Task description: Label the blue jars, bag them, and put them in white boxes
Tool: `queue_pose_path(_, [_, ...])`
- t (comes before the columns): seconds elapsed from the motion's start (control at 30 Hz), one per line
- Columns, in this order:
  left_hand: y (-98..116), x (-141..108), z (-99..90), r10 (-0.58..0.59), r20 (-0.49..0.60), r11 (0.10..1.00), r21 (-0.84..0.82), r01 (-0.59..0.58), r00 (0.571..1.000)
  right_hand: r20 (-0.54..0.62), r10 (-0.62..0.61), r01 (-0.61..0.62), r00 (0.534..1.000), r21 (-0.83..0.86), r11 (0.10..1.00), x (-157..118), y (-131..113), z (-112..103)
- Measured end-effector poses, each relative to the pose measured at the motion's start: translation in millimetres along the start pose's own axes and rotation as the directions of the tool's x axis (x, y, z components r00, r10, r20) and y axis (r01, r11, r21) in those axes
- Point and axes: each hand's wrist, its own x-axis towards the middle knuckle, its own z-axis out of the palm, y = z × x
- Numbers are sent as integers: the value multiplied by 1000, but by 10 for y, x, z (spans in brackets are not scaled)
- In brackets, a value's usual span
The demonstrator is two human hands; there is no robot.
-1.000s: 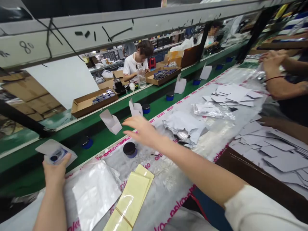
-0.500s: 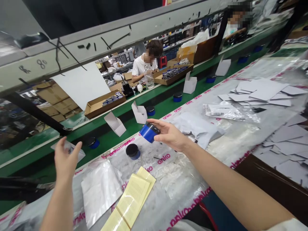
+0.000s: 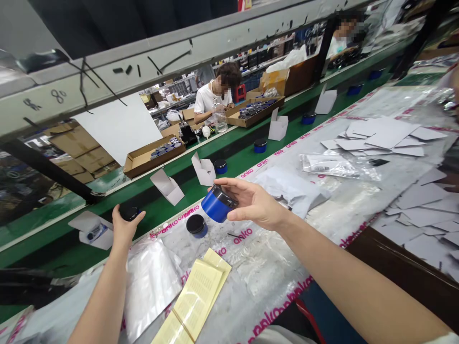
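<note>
My right hand (image 3: pixel 253 203) grips a small blue cylinder with a glossy black top (image 3: pixel 217 204) between thumb and fingers, tilted above the table. Over the green conveyor belt, my left hand (image 3: pixel 125 224) has its thumb and fingers spread around another black-topped cylinder (image 3: pixel 131 213); whether they touch it I cannot tell. Left of that hand, an open white box (image 3: pixel 96 234) has a small bluish-clear packet inside. A third cylinder (image 3: pixel 197 226) stands upright on the plastic-covered table, below the held one.
Open white boxes (image 3: pixel 168 188) and more cylinders (image 3: pixel 260 145) line the belt (image 3: pixel 244 160). Yellow printed leaflets (image 3: pixel 197 291) and clear plastic bags (image 3: pixel 154 282) lie in front. White card sheets (image 3: pixel 383 134) are piled right. Across the belt a person (image 3: pixel 215 95) sits behind cardboard trays (image 3: pixel 158 153).
My left hand has moved right, from over the open white box to around the cylinder beside it. The cylinder in my right hand has come slightly left and nearer.
</note>
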Motion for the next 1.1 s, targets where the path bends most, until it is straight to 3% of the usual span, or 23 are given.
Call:
queue_pose_path(0.13, [-69,-52,65,-102,10,994,-41,102,995,-19,24,-23,1000,31,999,5,-12,42])
queue_pose_path(0.3, [-18,-90,41,-136,-46,989,-59,133,990,-68,136,-126,988,140,982,-31,31,65])
queue_pose_path(0.4, [223,-118,-60,-67,-137,996,-61,60,988,-157,221,-200,963,138,970,-34,99,90])
queue_pose_path(0.47, [526,-231,-171,9,-137,995,-96,-22,990,-251,222,-218,942,44,975,-2,157,147])
queue_pose_path(0.53, [905,-466,-291,81,61,955,-292,-60,995,-309,183,-220,933,-90,971,52,217,252])
queue_pose_path(0.6, [1281,-790,-369,155,339,902,-432,7,928,-319,135,-210,938,-212,955,110,276,390])
queue_pose_path(0.67, [1565,-1109,-375,204,490,845,-525,100,848,-292,109,-197,950,-291,936,152,325,532])
queue_pose_path(0.73, [1706,-1331,-330,248,528,775,-611,161,812,-268,103,-194,958,-341,920,173,362,646])
queue_pose_path(0.8, [1718,-1430,-283,254,522,727,-658,196,814,-266,100,-201,959,-386,900,176,384,717])
queue_pose_path(0.9, [1631,-1431,-253,238,502,708,-676,206,831,-270,79,-199,960,-457,867,160,405,753])
queue_pose_path(1.1, [1572,-1413,-228,245,511,680,-696,229,824,-267,11,-162,964,-550,819,103,444,746])
